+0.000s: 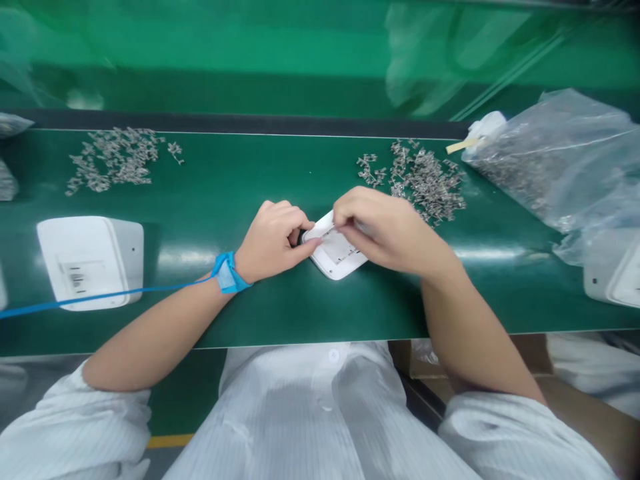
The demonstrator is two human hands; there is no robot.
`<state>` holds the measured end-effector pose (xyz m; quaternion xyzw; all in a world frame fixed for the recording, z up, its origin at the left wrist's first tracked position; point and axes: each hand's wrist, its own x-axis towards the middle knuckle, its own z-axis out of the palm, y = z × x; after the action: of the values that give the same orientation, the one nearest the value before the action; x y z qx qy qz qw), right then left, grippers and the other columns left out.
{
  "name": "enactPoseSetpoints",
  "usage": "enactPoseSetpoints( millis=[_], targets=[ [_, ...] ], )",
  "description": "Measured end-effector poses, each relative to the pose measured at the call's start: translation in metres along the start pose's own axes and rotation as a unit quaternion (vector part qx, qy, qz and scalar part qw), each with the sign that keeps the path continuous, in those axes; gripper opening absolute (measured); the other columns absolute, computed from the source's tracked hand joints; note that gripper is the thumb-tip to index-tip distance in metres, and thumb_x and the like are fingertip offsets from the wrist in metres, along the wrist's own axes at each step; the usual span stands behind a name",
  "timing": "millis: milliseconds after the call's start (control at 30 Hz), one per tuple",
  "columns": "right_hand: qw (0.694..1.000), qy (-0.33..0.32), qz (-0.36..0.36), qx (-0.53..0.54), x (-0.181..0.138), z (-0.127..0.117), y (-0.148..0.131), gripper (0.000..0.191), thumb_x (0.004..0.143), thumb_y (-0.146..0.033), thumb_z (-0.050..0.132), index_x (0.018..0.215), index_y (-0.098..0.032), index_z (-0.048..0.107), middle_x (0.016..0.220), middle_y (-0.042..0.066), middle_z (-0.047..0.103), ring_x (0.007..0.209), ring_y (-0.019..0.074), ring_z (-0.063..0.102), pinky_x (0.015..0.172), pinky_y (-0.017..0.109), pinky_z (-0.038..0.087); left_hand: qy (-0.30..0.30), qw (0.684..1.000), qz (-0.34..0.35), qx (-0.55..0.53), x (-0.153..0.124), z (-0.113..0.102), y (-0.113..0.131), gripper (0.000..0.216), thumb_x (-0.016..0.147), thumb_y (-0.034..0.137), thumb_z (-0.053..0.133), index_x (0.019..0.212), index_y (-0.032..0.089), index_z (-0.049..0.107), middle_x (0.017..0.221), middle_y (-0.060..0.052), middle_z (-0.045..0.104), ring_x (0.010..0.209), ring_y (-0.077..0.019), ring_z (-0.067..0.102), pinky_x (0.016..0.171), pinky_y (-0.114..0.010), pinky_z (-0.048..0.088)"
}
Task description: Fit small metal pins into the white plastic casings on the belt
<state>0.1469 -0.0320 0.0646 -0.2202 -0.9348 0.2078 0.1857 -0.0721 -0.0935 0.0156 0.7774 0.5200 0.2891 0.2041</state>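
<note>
Both bare hands are on a white rounded plastic housing lying on the dark green belt, about mid-bench. Left hand has its fingers curled shut round the housing's left edge, blue wrist strap on; right hand pinches down on top, though what its fingertips grip is kinda hidden. Loose silvery metal parts lie just far-right, and a clear plastic bag sits beyond them

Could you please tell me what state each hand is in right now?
Left hand: closed, holding the white plastic casing by its edge.
Right hand: closed, also holding the casing.
</note>
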Motion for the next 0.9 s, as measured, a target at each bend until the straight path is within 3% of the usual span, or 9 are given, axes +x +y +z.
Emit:
enactPoseSetpoints(
  millis=[100, 200, 267, 467, 567, 667, 767, 900],
  targets=[
    [0.990, 0.108, 0.090, 0.035, -0.008, -0.011, 0.014, 0.008, 0.093, -0.021, 0.056, 0.087, -0.023, 0.061, 0.088, 0.003, 0.069, 0.074, 0.0166, 0.062, 0.064, 0.032, 0.050, -0.003, 1.000, 0.028, 0.001, -0.001, 0.001, -0.001, 0.029, 0.090, 0.043, 0.064, 0.073, 0.020, 0.059, 0.059, 0.003, 0.052, 0.066, -0.0153, 0.051, 0.068, -0.035, 0.031],
    [0.950, 0.244, 0.191, 0.028, -0.009, -0.012, 0.029, 0.003, 0.088, -0.023, 0.064, 0.085, -0.023, 0.064, 0.081, 0.002, 0.069, 0.066, 0.0160, 0.062, 0.058, 0.032, 0.050, -0.024, 0.997, 0.074, 0.004, -0.002, 0.001, 0.000, 0.028, 0.091, 0.040, 0.062, 0.072, 0.020, 0.059, 0.060, 0.003, 0.053, 0.065, -0.0145, 0.050, 0.067, -0.035, 0.031],
    [0.932, 0.286, 0.216, 0.061, -0.001, -0.008, 0.033, 0.005, 0.087, -0.027, 0.066, 0.087, -0.022, 0.065, 0.080, 0.003, 0.070, 0.065, 0.0161, 0.063, 0.057, 0.031, 0.053, -0.049, 0.993, 0.104, 0.014, -0.002, 0.001, 0.000, 0.028, 0.092, 0.040, 0.060, 0.074, 0.019, 0.060, 0.063, 0.002, 0.054, 0.065, -0.0142, 0.050, 0.067, -0.035, 0.031],
    [0.939, 0.275, 0.152, 0.141, 0.018, -0.004, 0.026, 0.038, 0.094, -0.040, 0.062, 0.130, -0.030, 0.056, 0.119, 0.005, 0.070, 0.089, 0.0183, 0.070, 0.073, 0.035, 0.059, -0.075, 0.988, 0.123, 0.058, -0.004, 0.000, 0.001, 0.032, 0.097, 0.045, 0.054, 0.078, 0.020, 0.062, 0.069, -0.001, 0.059, 0.069, -0.0153, 0.052, 0.069, -0.034, 0.033],
    [0.933, 0.296, 0.186, 0.088, 0.004, -0.010, 0.040, 0.023, 0.095, -0.033, 0.059, 0.115, -0.025, 0.064, 0.103, 0.005, 0.072, 0.085, 0.0193, 0.069, 0.072, 0.035, 0.057, -0.069, 0.988, 0.126, 0.059, -0.005, 0.000, 0.000, 0.029, 0.096, 0.045, 0.056, 0.087, 0.019, 0.063, 0.074, -0.002, 0.061, 0.070, -0.0156, 0.052, 0.068, -0.034, 0.035],
    [0.950, 0.217, 0.220, -0.031, -0.013, -0.013, 0.065, 0.008, 0.086, -0.025, 0.065, 0.090, -0.020, 0.071, 0.086, 0.006, 0.071, 0.077, 0.0215, 0.065, 0.071, 0.038, 0.053, -0.046, 0.985, 0.156, 0.062, -0.005, 0.001, -0.001, 0.028, 0.096, 0.040, 0.057, 0.112, 0.019, 0.064, 0.091, -0.005, 0.064, 0.080, -0.0180, 0.055, 0.071, -0.033, 0.040],
    [0.961, 0.119, 0.208, -0.137, -0.020, -0.011, 0.081, 0.008, 0.083, -0.021, 0.066, 0.082, -0.019, 0.074, 0.093, 0.010, 0.071, 0.091, 0.0276, 0.063, 0.082, 0.044, 0.050, -0.027, 0.974, 0.210, 0.075, -0.005, 0.002, -0.004, 0.035, 0.095, 0.033, 0.058, 0.129, 0.025, 0.061, 0.113, -0.010, 0.060, 0.100, -0.0232, 0.055, 0.085, -0.039, 0.044],
    [0.962, 0.073, 0.194, -0.177, -0.018, -0.006, 0.085, 0.017, 0.088, -0.019, 0.056, 0.082, -0.018, 0.072, 0.098, 0.013, 0.069, 0.098, 0.0311, 0.059, 0.087, 0.047, 0.047, -0.035, 0.969, 0.228, 0.087, -0.006, 0.002, -0.005, 0.038, 0.091, 0.031, 0.062, 0.129, 0.029, 0.064, 0.131, -0.014, 0.051, 0.117, -0.0301, 0.049, 0.099, -0.050, 0.042]
  ],
)
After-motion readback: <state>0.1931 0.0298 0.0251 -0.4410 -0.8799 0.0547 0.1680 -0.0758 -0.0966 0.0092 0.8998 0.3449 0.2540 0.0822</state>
